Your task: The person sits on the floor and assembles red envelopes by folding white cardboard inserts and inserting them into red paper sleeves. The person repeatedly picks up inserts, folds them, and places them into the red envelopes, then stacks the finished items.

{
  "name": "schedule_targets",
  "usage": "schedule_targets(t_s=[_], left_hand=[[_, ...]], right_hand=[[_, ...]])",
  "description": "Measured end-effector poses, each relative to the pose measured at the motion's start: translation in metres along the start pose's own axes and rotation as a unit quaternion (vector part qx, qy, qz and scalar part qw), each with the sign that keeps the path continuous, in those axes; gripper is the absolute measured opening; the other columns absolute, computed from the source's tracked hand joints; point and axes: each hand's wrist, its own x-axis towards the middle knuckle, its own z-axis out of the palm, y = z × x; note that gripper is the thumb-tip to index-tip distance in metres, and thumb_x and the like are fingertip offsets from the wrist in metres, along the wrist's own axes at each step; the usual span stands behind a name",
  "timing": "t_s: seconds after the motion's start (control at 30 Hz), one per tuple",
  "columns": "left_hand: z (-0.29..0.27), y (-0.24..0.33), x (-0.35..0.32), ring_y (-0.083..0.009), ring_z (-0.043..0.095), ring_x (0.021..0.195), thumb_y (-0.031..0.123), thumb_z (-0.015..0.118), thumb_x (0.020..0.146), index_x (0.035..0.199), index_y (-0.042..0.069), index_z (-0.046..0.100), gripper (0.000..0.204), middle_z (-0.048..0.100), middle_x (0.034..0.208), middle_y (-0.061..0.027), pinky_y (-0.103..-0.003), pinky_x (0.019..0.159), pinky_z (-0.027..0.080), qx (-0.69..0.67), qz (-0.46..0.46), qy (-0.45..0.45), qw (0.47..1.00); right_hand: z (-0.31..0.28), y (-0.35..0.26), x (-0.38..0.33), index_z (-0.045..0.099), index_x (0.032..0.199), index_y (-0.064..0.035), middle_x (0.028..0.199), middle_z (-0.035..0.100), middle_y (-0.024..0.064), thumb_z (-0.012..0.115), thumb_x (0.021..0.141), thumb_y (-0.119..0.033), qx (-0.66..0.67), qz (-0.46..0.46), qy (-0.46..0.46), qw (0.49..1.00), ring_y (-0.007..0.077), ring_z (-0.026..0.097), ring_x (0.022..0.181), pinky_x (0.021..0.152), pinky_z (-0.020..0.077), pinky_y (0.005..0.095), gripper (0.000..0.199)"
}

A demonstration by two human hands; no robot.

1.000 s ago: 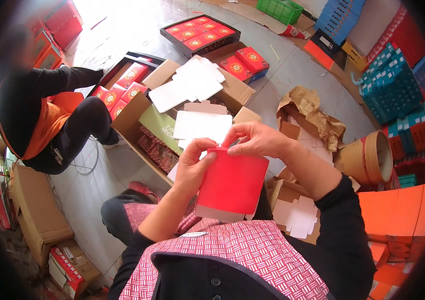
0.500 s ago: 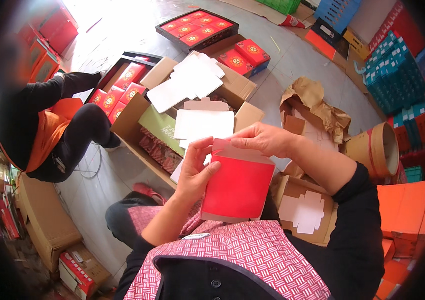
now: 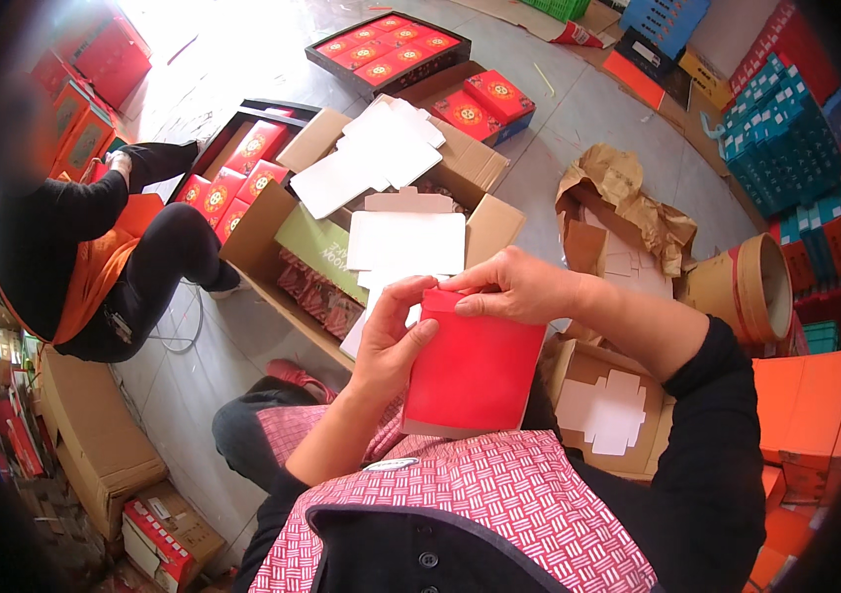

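Observation:
Between my hands, over my lap, is a small red cardboard box (image 3: 475, 376) with a plain red side facing me. My left hand (image 3: 396, 331) grips its left edge, thumb on the red face. Along the top edge, my right hand (image 3: 509, 287) pinches the box's folded flap, its fingers closed. Just beyond my hands lie white unfolded box blanks (image 3: 407, 240), stacked on an open brown carton (image 3: 326, 346). That carton also holds a green printed sheet and patterned red pieces.
Black trays (image 3: 388, 87) of red boxes stand on the floor ahead. At the left sits another person (image 3: 74, 247). Crumpled brown paper (image 3: 623, 198), a round drum (image 3: 737, 292) and a carton with a white blank (image 3: 600, 413) are at the right.
The flap at the top of the red box has been folded down, covering the opening that showed before. The other person's hand has come up toward their knee.

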Motion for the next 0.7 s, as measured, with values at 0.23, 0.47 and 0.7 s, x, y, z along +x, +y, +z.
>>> schedule_targets(t_s=[0.23, 0.47, 0.7], left_hand=[[0.003, 0.002, -0.003, -0.0179, 0.043, 0.121, 0.003, 0.058, 0.088, 0.126, 0.000, 0.043, 0.042, 0.047, 0.128, -0.0096, -0.032, 0.103, 0.033, -0.032, -0.009, 0.012, 0.999], [0.001, -0.009, -0.003, -0.0152, 0.046, 0.113, 0.001, 0.056, 0.089, 0.116, 0.000, 0.052, 0.028, 0.046, 0.119, -0.0072, -0.028, 0.093, 0.041, 0.084, 0.033, 0.044, 0.995], [0.004, -0.004, -0.003, -0.0141, 0.049, 0.106, -0.001, 0.055, 0.088, 0.109, 0.000, 0.054, 0.021, 0.048, 0.115, -0.0071, -0.026, 0.090, 0.042, 0.072, 0.021, 0.049, 0.996]], right_hand=[[0.002, 0.006, 0.003, 0.066, 0.106, -0.0047, 0.089, 0.068, 0.0156, 0.064, 0.084, -0.014, -0.019, -0.028, 0.012, 0.999, 0.0219, 0.065, 0.078, 0.071, 0.0501, 0.0310, 0.024], [0.008, 0.005, 0.007, 0.069, 0.096, -0.0042, 0.080, 0.065, 0.0126, 0.067, 0.080, -0.013, -0.144, -0.124, 0.066, 0.980, 0.0262, 0.062, 0.071, 0.067, 0.0497, 0.0306, 0.019], [-0.016, 0.008, -0.011, 0.069, 0.089, 0.0002, 0.082, 0.066, 0.0027, 0.068, 0.083, -0.021, 0.126, 0.080, 0.145, 0.978, 0.0054, 0.057, 0.073, 0.064, 0.0459, 0.0241, 0.022]])
